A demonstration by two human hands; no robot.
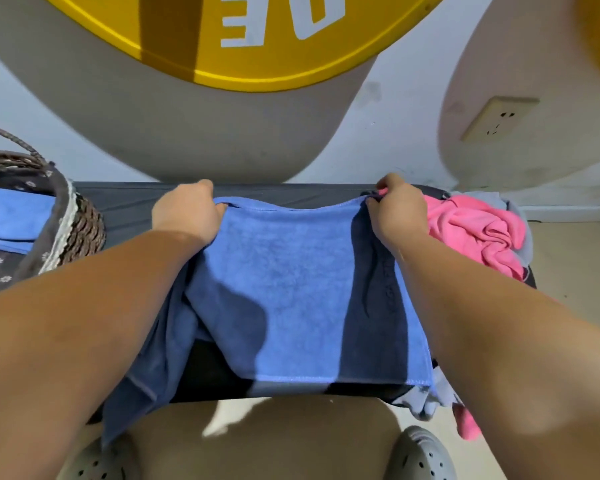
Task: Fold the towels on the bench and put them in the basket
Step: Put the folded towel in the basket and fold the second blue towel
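Observation:
A blue towel (291, 271) lies spread over the dark bench (125, 199), its near edge hanging toward me. My left hand (187, 213) grips the towel's far left corner. My right hand (397, 213) pinches the far right corner. A woven basket (80, 226) with a dark flowered lining stands at the left end of the bench, and a folded blue towel (11, 216) lies inside it. A crumpled pink towel (475, 230) sits on the right end of the bench, with a grey towel (520, 216) under it.
A white wall with a socket (499, 117) rises right behind the bench. A yellow and grey shape (222, 64) is on the wall above. My grey clogs (423, 455) stand on the floor in front of the bench.

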